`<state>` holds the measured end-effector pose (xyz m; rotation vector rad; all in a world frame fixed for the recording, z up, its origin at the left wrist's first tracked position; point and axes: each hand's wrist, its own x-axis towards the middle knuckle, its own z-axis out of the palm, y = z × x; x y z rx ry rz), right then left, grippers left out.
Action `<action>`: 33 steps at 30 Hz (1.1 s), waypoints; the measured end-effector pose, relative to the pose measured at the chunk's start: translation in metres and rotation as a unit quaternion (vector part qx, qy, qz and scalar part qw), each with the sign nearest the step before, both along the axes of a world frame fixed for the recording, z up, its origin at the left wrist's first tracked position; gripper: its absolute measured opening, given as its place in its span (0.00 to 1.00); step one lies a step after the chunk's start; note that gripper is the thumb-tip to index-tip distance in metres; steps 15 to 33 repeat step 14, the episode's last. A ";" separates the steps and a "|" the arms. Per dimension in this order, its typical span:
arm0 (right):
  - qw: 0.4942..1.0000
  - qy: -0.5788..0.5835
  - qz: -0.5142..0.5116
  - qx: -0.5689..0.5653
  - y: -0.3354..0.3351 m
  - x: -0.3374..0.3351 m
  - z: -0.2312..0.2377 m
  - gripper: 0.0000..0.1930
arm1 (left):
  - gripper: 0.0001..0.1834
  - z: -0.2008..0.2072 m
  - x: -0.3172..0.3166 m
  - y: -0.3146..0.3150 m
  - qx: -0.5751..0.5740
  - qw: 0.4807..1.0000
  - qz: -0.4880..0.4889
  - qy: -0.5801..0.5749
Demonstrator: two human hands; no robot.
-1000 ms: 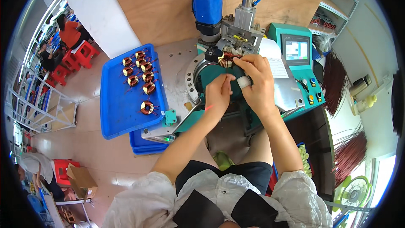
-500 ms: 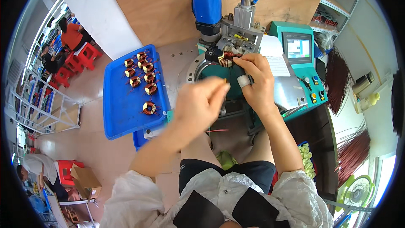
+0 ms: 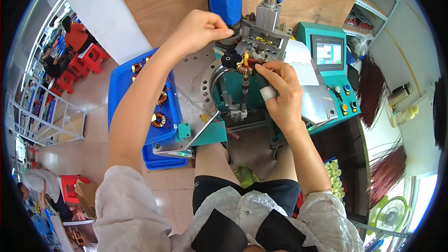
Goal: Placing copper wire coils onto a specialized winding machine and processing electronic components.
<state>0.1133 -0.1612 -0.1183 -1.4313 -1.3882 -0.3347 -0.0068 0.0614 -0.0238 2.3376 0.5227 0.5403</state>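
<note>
A ring-shaped coil core point(image 3: 244, 69), cream-coloured with dark copper winding, sits at the winding machine's point(image 3: 268, 18) black roller, above the curved metal ring guide. At its right side my right hand point(image 3: 282, 81), with a white band round one finger, pinches the coil with thumb and forefinger. My left hand point(image 3: 201, 29) is raised to the left of the coil, in front of the blue-wrapped motor point(image 3: 225, 2). Its fingers are curled and the thumb points right. Whatever lies between those fingertips, if anything, is too small to make out.
On the left, a blue tray point(image 3: 114, 88) of wound coils is partly hidden by my left forearm. A green control box point(image 3: 322, 35) with screen and buttons stands at right. Bundles of dark red wire point(image 3: 373, 88) hang beyond it. A metal arm point(image 3: 205, 130) juts out near my knees.
My left hand has swung up and leftward from below the coil to beside the motor, uncovering the ring guide. My right hand keeps its hold on the coil.
</note>
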 end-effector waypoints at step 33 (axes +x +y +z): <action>0.971 0.139 0.116 -0.158 -0.049 -0.076 -0.064 0.33 | 0.13 -0.019 -0.090 -0.116 0.100 0.989 0.077 -0.072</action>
